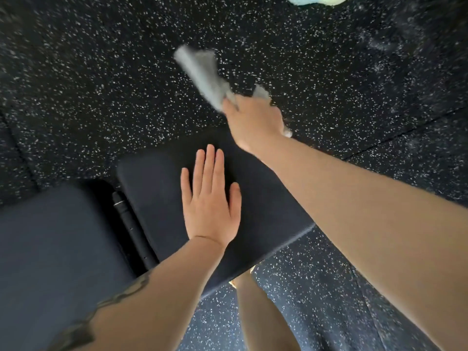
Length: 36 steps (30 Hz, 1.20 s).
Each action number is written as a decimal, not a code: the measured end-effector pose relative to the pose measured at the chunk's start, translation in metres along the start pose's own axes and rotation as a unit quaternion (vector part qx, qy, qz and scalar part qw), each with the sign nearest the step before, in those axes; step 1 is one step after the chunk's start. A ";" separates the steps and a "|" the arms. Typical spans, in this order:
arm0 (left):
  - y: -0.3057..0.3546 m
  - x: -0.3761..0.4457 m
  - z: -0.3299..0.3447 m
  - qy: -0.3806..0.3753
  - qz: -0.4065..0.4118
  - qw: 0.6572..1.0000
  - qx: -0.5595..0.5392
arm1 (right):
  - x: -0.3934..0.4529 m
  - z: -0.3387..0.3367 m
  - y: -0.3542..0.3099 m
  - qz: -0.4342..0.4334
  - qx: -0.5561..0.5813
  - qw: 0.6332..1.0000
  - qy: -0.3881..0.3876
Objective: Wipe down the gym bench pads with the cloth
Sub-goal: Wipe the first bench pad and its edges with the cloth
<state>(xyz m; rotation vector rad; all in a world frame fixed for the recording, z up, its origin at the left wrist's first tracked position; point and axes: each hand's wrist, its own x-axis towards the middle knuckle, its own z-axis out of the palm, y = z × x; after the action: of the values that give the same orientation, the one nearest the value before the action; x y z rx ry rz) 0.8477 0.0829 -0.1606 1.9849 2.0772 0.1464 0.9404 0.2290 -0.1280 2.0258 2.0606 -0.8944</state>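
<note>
A black seat pad (157, 188) lies in the middle of the view, and a larger dark pad (50, 249) fills the lower left. My left hand (210, 198) rests flat on the seat pad with straight fingers. My right hand (253, 120) is beyond the far edge of that pad, above the floor, and grips a grey cloth (202, 74). The cloth trails up and to the left from the fist, blurred. A scrap of it shows under the hand.
A black bar of the bench frame (129, 224) runs in the gap between the two pads. Black rubber flooring with white specks (101, 84) surrounds the bench. A pale blue and yellow object (316, 0) lies at the top edge. My leg (255, 312) stands below the pad.
</note>
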 end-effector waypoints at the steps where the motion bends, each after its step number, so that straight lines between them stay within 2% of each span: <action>1: -0.001 0.001 -0.001 0.006 -0.023 0.999 -0.022 | -0.006 0.005 -0.012 -0.075 -0.057 0.995 0.032; 3: -0.007 0.003 -0.004 0.018 -0.084 0.993 -0.074 | -0.020 0.016 -0.006 -0.184 -0.092 0.976 0.063; 4: -0.016 0.003 -0.008 0.019 -0.112 0.990 -0.087 | -0.022 0.016 0.004 -0.189 -0.096 0.975 0.060; 5: -0.029 0.002 -0.012 0.016 -0.133 0.987 -0.085 | -0.019 0.014 0.010 -0.166 -0.105 0.979 0.059; 7: -0.072 -0.004 -0.023 0.015 -0.156 0.986 -0.052 | -0.006 0.007 0.001 -0.065 -0.157 0.984 0.049; 9: -0.127 -0.014 -0.038 0.011 -0.192 0.981 -0.013 | 0.007 0.010 -0.045 0.023 -0.219 0.975 -0.030; 10: -0.151 -0.019 -0.045 0.006 -0.208 0.978 0.003 | 0.006 0.017 -0.077 0.027 -0.215 0.973 -0.075; 12: -0.193 -0.029 -0.056 0.002 -0.215 0.976 0.025 | -0.012 0.042 -0.143 -0.052 -0.181 0.975 -0.120; 13: -0.211 -0.032 -0.060 0.006 -0.223 0.974 0.024 | -0.022 0.055 -0.163 -0.115 -0.164 0.974 -0.104; 16: -0.267 -0.040 -0.071 0.050 -0.334 0.941 -0.002 | -0.037 0.077 -0.153 -0.264 -0.120 0.957 -0.026; 17: -0.284 -0.044 -0.073 0.068 -0.377 0.924 -0.008 | -0.033 0.077 -0.139 -0.266 -0.131 0.955 -0.004; 20: -0.315 -0.054 -0.075 0.135 -0.471 0.871 -0.029 | -0.026 0.063 -0.136 -0.102 -0.181 0.977 0.053; 21: -0.317 -0.054 -0.075 0.148 -0.481 0.863 -0.037 | -0.025 0.065 -0.152 -0.039 -0.212 0.976 0.022; 23: -0.314 -0.053 -0.074 0.152 -0.479 0.863 -0.043 | -0.020 0.085 -0.195 -0.006 -0.218 0.975 -0.036; 25: -0.312 -0.053 -0.075 0.146 -0.470 0.870 -0.043 | -0.017 0.109 -0.254 -0.032 -0.171 0.974 -0.145; 26: -0.313 -0.053 -0.075 0.142 -0.467 0.872 -0.043 | -0.020 0.125 -0.280 -0.068 -0.166 0.967 -0.182; 27: -0.314 -0.054 -0.075 0.135 -0.467 0.873 -0.044 | -0.028 0.139 -0.302 -0.120 -0.177 0.959 -0.186; 29: -0.316 -0.054 -0.073 0.124 -0.468 0.874 -0.048 | -0.048 0.155 -0.326 -0.231 -0.154 0.953 -0.118; 31: -0.317 -0.054 -0.073 0.117 -0.466 0.876 -0.047 | -0.054 0.153 -0.317 -0.270 -0.087 0.957 -0.059; 33: -0.317 -0.055 -0.072 0.104 -0.459 0.881 -0.040 | -0.045 0.148 -0.283 -0.205 -0.066 0.976 0.007; 35: -0.316 -0.056 -0.073 0.088 -0.445 0.891 -0.028 | -0.048 0.150 -0.258 0.003 -0.013 0.998 0.058; 36: -0.317 -0.055 -0.072 0.078 -0.447 0.891 -0.029 | -0.053 0.158 -0.261 0.088 0.008 0.992 0.085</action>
<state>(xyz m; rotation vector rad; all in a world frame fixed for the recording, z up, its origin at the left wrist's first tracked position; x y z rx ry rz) 0.5246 0.0172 -0.1646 0.8304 2.8074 0.1758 0.6501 0.1245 -0.1475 2.3231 1.9169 -0.7342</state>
